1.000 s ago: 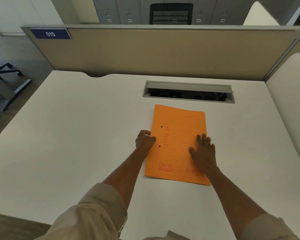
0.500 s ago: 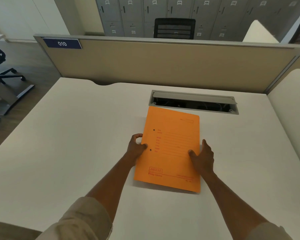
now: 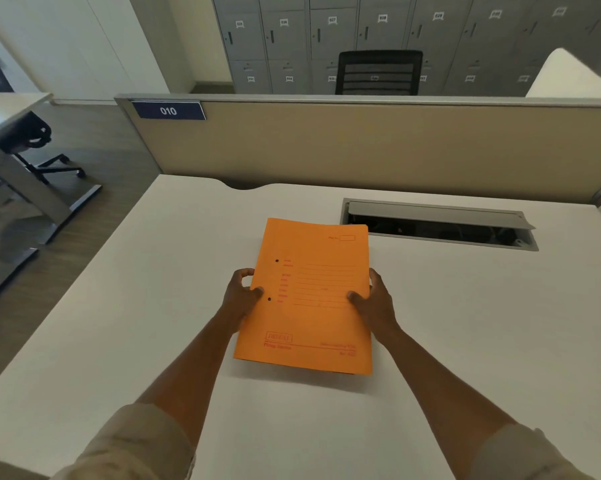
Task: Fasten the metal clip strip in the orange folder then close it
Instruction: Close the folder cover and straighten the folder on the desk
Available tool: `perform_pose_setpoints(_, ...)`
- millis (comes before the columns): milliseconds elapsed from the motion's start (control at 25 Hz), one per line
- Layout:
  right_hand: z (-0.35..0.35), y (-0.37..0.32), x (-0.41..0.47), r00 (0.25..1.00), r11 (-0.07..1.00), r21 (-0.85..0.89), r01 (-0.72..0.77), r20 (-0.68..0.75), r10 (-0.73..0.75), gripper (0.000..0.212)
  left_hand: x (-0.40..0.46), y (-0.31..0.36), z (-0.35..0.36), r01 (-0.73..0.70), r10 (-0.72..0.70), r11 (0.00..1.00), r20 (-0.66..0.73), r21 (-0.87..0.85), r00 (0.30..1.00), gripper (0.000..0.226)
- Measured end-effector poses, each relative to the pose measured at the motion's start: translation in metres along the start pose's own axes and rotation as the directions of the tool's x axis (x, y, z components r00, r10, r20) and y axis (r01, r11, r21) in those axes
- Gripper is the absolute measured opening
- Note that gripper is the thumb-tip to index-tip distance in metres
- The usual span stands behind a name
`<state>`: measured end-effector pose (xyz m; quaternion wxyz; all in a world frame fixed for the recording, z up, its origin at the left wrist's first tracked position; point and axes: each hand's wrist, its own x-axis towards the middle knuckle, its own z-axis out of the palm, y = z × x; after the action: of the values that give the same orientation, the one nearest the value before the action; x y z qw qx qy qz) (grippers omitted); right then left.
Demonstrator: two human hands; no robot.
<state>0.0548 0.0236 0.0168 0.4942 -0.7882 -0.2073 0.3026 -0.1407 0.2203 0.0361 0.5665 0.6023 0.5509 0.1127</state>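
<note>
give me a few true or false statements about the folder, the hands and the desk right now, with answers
1. The orange folder is closed. True.
2. Only the left hand holds the folder. False: the right hand grips the opposite edge too.
3. The folder lies open with its metal strip showing. False: the cover is shut, no strip visible.
4. The cable hatch in the desk is open. True.
5. The sign on the partition reads 025. False: it reads 010.
</note>
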Motion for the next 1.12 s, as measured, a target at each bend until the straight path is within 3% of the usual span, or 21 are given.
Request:
perform_pose_setpoints(240, 0.044, -0.042, 0.069, 1.000, 0.999, -0.036, 0.007, 0.007, -0.006, 0.051, 0.074, 0.032, -0.032, -0.101, 0.116, 0.975, -0.066, 0.199, 0.991, 0.045)
perform_pose_setpoints(520, 0.064, -0.058, 0.149, 0.997, 0.987, -0.140, -0.074, 0.005, 0.076, 0.059, 0.156, 0.063, -0.022, -0.169, 0.194, 0.902, -0.023, 0.397, 0.981, 0.049)
perform_pose_setpoints(720, 0.075, -0.048, 0.174, 0.998, 0.970, -0.241, -0.025, -0.056, 0.012, 0.050, 0.192, 0.056, -0.009, -0.191, 0.231, 0.862, -0.028, 0.470, 0.973, 0.050)
perform_pose_setpoints(880, 0.085, -0.044, 0.177, 0.993, 0.927, -0.376, -0.014, -0.116, -0.032, 0.058, 0.199, 0.054, -0.003, -0.159, 0.240, 0.836, -0.091, 0.525, 0.966, 0.043)
perform_pose_setpoints(1000, 0.094, -0.039, 0.172, 0.982, 0.879, -0.475, -0.039, -0.182, -0.055, 0.063, 0.192, 0.050, 0.002, -0.170, 0.309, 0.735, -0.100, 0.656, 0.946, 0.036)
perform_pose_setpoints(1120, 0.101, -0.038, 0.169, 0.951, 0.809, -0.588, -0.022, -0.261, -0.165, 0.062, 0.188, 0.045, 0.009, -0.275, 0.446, 0.586, -0.020, 0.762, 0.895, 0.051)
